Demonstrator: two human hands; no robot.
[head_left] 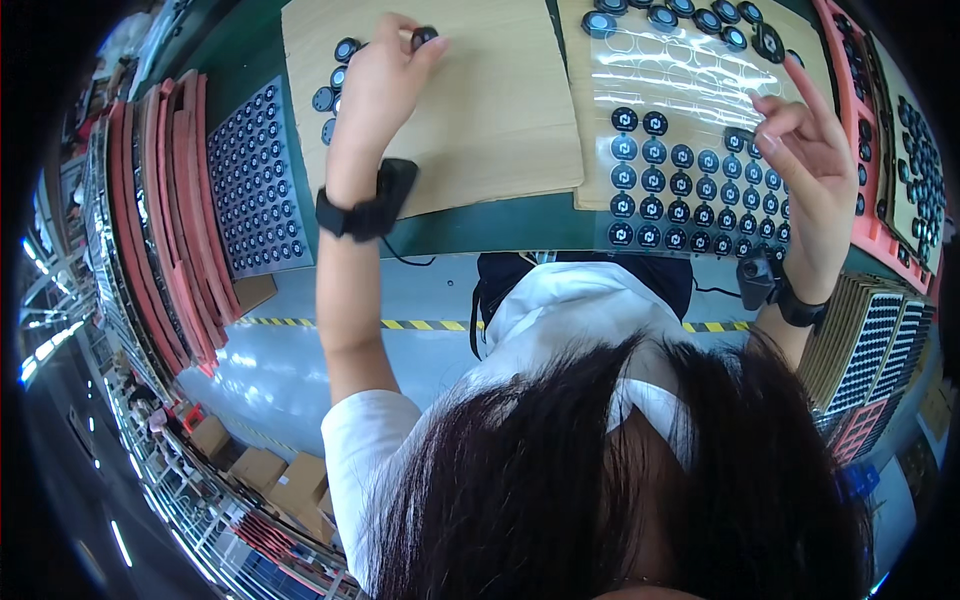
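My left hand (385,75) reaches over a bare cardboard sheet (500,110) and pinches a small round black part (424,37) at its fingertips. Several like black parts (335,75) lie in a short row just left of that hand. My right hand (810,150) hovers over a clear sheet (690,80) of round black stickers (655,180), its thumb and forefinger pinched close at a sticker (742,140). I cannot tell whether it holds one. Both wrists wear black bands.
A grey sheet of small black discs (255,185) lies at the left beside stacked red trays (175,220). More black round parts (680,15) line the top edge. Red trays (870,130) and stacked sheets (875,340) stand at the right. Cardboard boxes (290,480) sit on the floor below.
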